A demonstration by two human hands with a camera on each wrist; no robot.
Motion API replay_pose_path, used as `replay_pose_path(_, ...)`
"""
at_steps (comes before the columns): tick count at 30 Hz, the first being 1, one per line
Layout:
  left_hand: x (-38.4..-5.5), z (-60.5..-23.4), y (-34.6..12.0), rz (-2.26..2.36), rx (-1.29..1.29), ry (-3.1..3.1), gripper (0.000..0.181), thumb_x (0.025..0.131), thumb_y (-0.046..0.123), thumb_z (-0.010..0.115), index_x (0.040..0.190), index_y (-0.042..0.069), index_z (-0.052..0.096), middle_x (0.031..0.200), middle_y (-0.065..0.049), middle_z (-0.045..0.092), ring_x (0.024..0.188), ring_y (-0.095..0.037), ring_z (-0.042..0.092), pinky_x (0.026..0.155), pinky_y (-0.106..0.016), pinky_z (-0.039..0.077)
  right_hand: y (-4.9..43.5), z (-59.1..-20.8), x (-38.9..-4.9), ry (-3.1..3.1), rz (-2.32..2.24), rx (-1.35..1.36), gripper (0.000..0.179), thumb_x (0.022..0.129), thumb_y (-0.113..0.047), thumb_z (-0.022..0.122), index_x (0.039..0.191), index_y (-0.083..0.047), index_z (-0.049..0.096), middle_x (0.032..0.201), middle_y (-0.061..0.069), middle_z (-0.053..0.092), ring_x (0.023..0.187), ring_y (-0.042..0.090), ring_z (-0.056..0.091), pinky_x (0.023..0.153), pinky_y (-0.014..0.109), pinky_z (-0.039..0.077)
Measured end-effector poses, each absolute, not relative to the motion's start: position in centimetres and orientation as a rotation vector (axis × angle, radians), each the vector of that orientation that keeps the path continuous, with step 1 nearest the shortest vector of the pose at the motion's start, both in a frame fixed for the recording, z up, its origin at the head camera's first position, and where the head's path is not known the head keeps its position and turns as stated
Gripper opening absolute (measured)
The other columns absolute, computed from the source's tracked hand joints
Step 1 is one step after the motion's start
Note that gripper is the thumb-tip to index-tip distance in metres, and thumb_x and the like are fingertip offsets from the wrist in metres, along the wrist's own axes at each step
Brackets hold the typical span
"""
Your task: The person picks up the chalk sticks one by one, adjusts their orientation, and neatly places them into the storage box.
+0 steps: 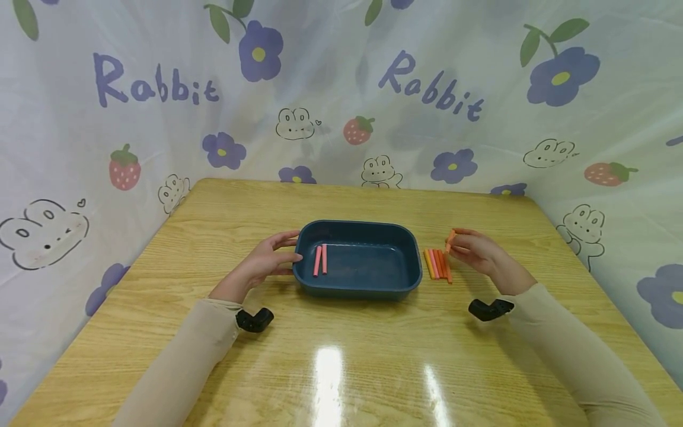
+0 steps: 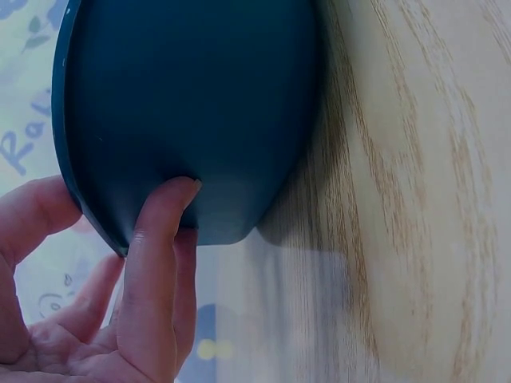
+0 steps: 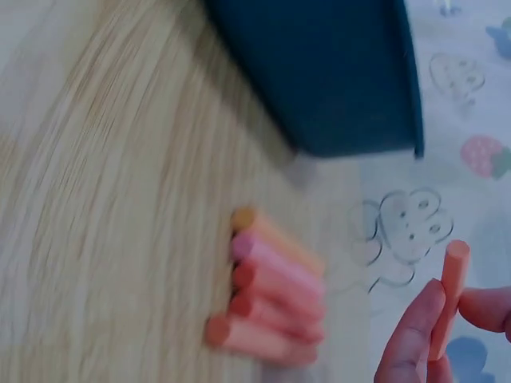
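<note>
A dark blue rectangular tub (image 1: 357, 292) stands on the table, with two pink chalk sticks (image 1: 324, 259) inside near its left end. My left hand (image 1: 264, 259) grips that end, the thumb over the rim and the other fingers against the outer wall (image 2: 200, 88). To the right of the tub, my right hand (image 1: 477, 252) pinches an orange chalk stick (image 3: 451, 299) between thumb and fingertips, raised above the wood. Just beside it lies a row of several chalk sticks (image 1: 436, 264) in yellow, pink and orange, side by side.
The wooden table (image 1: 267, 379) reaches back to a white cloth (image 1: 341, 71) printed with rabbits, flowers and strawberries, which also hangs along both sides. A black wrist mount (image 1: 255, 320) sticks out from the left sleeve, another black mount (image 1: 490, 309) from the right.
</note>
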State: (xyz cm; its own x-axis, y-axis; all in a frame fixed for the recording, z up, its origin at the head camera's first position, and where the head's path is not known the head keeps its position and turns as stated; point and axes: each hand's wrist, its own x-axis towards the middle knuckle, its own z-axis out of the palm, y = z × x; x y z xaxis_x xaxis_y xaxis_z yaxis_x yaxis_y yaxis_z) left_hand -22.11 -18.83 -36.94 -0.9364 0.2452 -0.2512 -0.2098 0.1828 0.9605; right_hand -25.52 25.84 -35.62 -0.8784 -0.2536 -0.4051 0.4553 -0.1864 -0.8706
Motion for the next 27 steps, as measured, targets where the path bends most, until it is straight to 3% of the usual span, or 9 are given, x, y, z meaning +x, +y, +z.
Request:
replay_pose_path(7,-22.1,-37.0,-18.9,1.815,0.031,2.111,0.066,0.089,0.004,0.061,0.147,0.011,0.030,0.145,-0.019,0.029,0.113,-0.037,0.051,0.080,-0.040,0.054,24.0,-34.2,-25.4,1.586,-2.104,0.273,0.069,0.097,-0.003,0.041,0.150,-0.011,-0.002,0.120,0.006,0.034,0.099,0.013,0.046,0.087,0.023,0.047)
replay_pose_path(12,-22.0,-37.0,-18.9,1.819,0.030,2.104,0.066,0.089,0.003,0.061,0.147,0.011,0.030,0.144,-0.019,0.029,0.113,-0.038,0.051,0.079,-0.040,0.054,22.6,-33.3,-25.6,1.597,-2.076,0.275,0.068,0.097,-0.002,0.041,0.151,-0.012,0.002,0.125,0.006,0.031,0.102,0.017,0.044,0.086,0.024,0.049)
replay_pose_path(20,-22.0,-36.9,-18.9,1.827,0.041,2.102,0.066,0.089,0.003,0.060,0.147,0.012,0.030,0.144,-0.019,0.029,0.113,-0.038,0.051,0.079,-0.040,0.054,20.1,-31.9,-26.3,1.575,-2.080,0.238,0.066,0.097,0.000,0.040,0.151,-0.011,0.005,0.131,0.010,0.032,0.092,0.015,0.054,0.088,0.027,0.049)
replay_pose_path(23,-22.0,-36.9,-18.9,1.831,0.045,2.100,0.066,0.089,0.003,0.060,0.147,0.011,0.030,0.144,-0.019,0.029,0.115,-0.038,0.050,0.079,-0.040,0.054,19.0,-31.5,-26.6,1.575,-2.074,0.213,0.065,0.097,0.002,0.040,0.151,-0.011,0.006,0.143,0.014,0.025,0.104,0.019,0.052,0.094,0.030,0.045)
replay_pose_path(27,-22.0,-37.0,-19.0,1.831,0.049,2.099,0.066,0.089,0.003,0.061,0.147,0.012,0.030,0.144,-0.019,0.029,0.114,-0.038,0.051,0.079,-0.040,0.054,17.3,-31.3,-27.0,1.560,-2.071,0.220,0.064,0.096,0.004,0.040,0.151,-0.010,0.010,0.151,0.014,0.016,0.129,0.028,0.034,0.100,0.036,0.039)
